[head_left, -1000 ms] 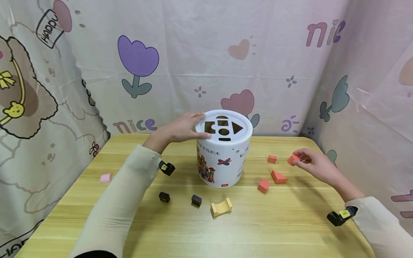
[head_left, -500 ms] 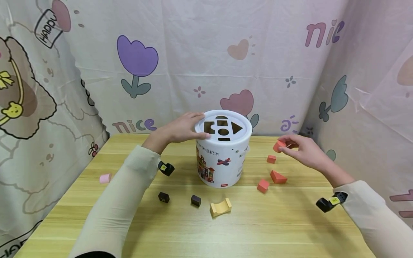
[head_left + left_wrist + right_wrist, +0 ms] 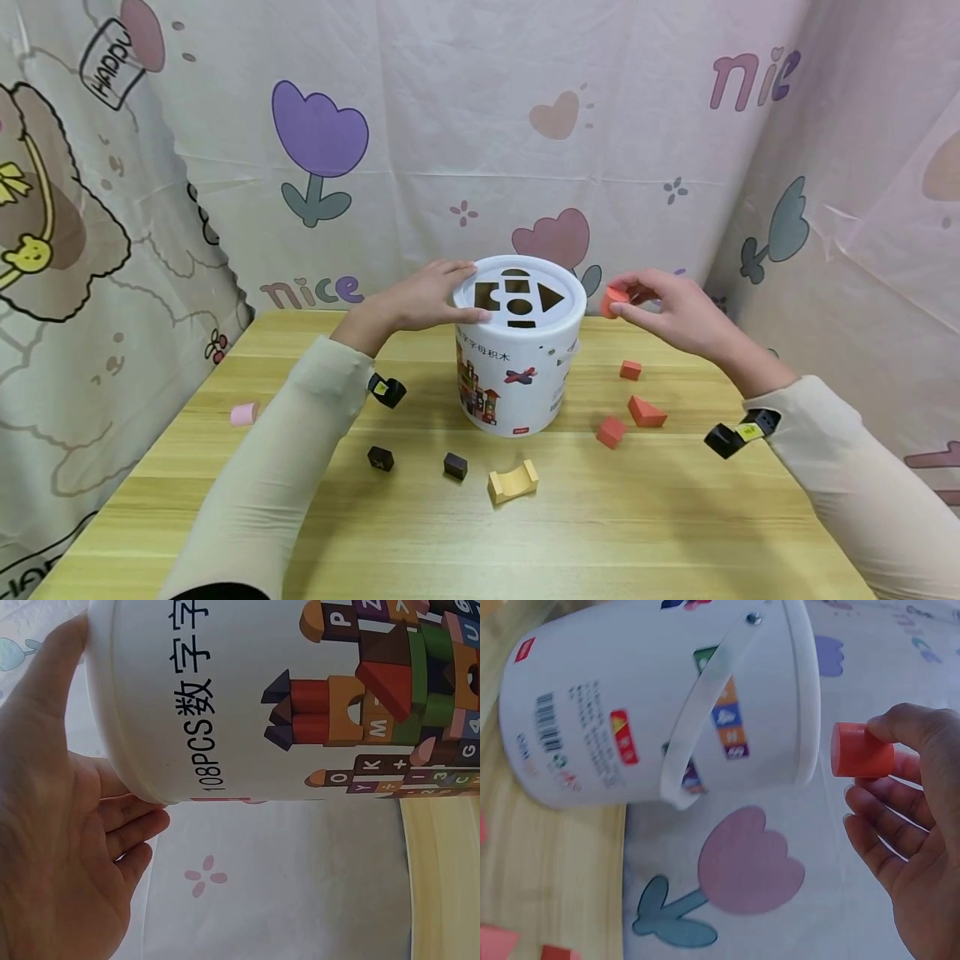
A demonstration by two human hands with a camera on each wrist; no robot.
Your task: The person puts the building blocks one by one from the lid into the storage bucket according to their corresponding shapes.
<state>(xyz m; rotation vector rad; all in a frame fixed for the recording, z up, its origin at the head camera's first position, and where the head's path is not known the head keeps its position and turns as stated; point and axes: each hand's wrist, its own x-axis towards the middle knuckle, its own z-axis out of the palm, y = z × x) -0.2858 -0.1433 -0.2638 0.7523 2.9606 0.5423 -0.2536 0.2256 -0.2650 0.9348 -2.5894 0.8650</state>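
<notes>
The white bucket (image 3: 517, 375) stands upright on the table, its lid (image 3: 487, 271) cut with several shaped holes. My left hand (image 3: 420, 296) grips the bucket's rim from the left, thumb over the lid's near edge; the left wrist view shows its fingers (image 3: 139, 832) at the rim. To the right of the lid, at about its height, my right hand (image 3: 675, 308) pinches a red-orange cylinder block (image 3: 861, 750) between thumb and fingers. The block is clear of the table and apart from the bucket. A white carry handle (image 3: 705, 705) hangs down the bucket's right side.
Below the right hand lie a small red block (image 3: 631, 370), a red triangular block (image 3: 647, 412) and a red cube (image 3: 611, 432). Nearer me are a yellow notched block (image 3: 513, 483) and two black blocks (image 3: 455, 467). A pink cylinder (image 3: 243, 414) lies far left. Printed curtains (image 3: 450, 125) surround the table.
My right hand has carried the red-orange cylinder block up and leftward, from over the table's right side to beside the bucket's lid. The left hand stays on the rim.
</notes>
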